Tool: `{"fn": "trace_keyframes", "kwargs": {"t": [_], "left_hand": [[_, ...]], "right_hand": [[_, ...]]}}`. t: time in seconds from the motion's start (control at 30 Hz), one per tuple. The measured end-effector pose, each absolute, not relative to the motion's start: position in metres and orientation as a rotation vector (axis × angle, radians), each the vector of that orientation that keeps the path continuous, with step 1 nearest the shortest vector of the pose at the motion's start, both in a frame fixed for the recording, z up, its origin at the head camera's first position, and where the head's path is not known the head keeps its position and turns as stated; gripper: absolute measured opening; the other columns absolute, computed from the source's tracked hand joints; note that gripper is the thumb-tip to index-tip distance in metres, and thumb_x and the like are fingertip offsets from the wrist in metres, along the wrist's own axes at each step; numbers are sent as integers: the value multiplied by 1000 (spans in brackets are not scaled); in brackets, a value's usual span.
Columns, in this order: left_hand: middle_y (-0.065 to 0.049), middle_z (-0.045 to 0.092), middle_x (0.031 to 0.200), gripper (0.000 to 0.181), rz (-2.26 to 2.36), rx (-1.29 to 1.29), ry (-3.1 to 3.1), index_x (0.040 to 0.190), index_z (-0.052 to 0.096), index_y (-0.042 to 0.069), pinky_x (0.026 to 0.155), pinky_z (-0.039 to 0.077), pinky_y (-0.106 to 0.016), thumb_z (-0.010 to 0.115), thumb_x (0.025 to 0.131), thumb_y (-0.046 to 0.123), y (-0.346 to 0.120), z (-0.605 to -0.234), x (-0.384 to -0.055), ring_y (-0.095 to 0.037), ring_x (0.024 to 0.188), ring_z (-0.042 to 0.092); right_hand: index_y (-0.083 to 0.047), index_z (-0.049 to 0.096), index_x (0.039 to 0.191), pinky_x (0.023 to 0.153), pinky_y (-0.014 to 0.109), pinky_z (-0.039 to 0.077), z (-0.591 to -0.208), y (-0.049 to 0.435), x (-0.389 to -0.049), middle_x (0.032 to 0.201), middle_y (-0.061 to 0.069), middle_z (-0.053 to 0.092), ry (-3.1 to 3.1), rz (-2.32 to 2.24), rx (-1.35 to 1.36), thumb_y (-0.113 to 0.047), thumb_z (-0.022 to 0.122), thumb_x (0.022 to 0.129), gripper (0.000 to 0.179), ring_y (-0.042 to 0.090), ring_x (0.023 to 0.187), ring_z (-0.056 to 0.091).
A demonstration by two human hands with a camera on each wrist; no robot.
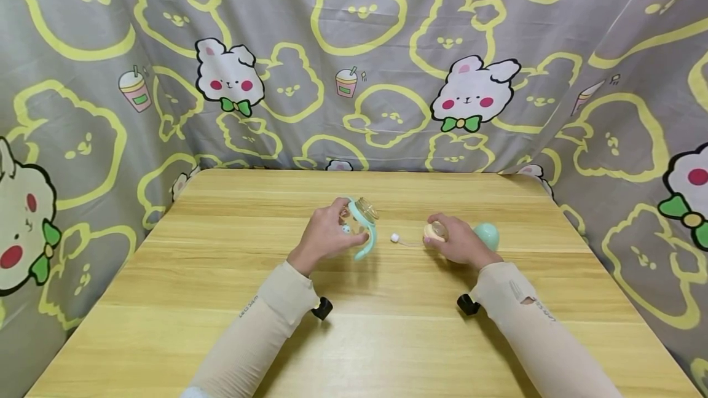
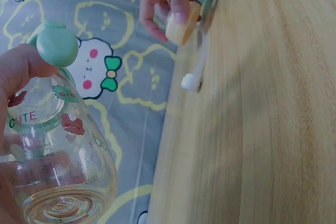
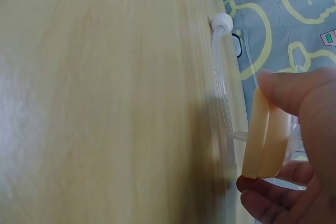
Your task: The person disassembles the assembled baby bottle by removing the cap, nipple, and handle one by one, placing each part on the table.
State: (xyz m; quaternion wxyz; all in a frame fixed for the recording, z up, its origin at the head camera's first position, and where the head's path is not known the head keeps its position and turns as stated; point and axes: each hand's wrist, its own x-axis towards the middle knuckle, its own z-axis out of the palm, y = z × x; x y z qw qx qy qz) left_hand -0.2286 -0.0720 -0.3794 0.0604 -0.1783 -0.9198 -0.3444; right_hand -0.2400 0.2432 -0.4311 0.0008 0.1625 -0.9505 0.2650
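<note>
The bottle (image 2: 79, 145) leaned uncapped over the table (image 1: 387, 349), gripped by the left hand (image 1: 326, 229); the right hand (image 1: 459, 241) pinched the lid (image 3: 265, 135) with its straw (image 3: 219, 77), beside a green cap (image 1: 488, 236). The step looked like handling separate parts; any joining needed the straw guided in first.

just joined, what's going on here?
A person's left hand holds a clear bottle with green handles, tilted, its neck uncovered. The right hand grips a beige collar with a thin tube ending in a white tip. Collar and bottle are apart. A green dome-shaped piece sits beside the right hand.
</note>
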Motion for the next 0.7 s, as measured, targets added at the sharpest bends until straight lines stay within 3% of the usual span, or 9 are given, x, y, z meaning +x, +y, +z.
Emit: {"fn": "trace_keyframes", "kwargs": {"t": [0.3,0.7], "left_hand": [[-16,65,111,72,-1041,-545,-2785,129,54,10,73,53,-37,79,72,46,-74,-380,-229,-22,90,63],[-15,66,108,67,-1068,-539,-2772,126,54,10,74,53,-38,81,73,40,-74,-380,-229,-23,91,64]], "right_hand": [[-6,52,130,92,59,42,-433,244,-242,112,22,61,-2987,788,533,-29,66,92,47,42,110,54],[-4,48,136,97,62,37,-429,243,-242,125,28,55,-3016,802,503,-33,61,95,52,48,119,47]]}}
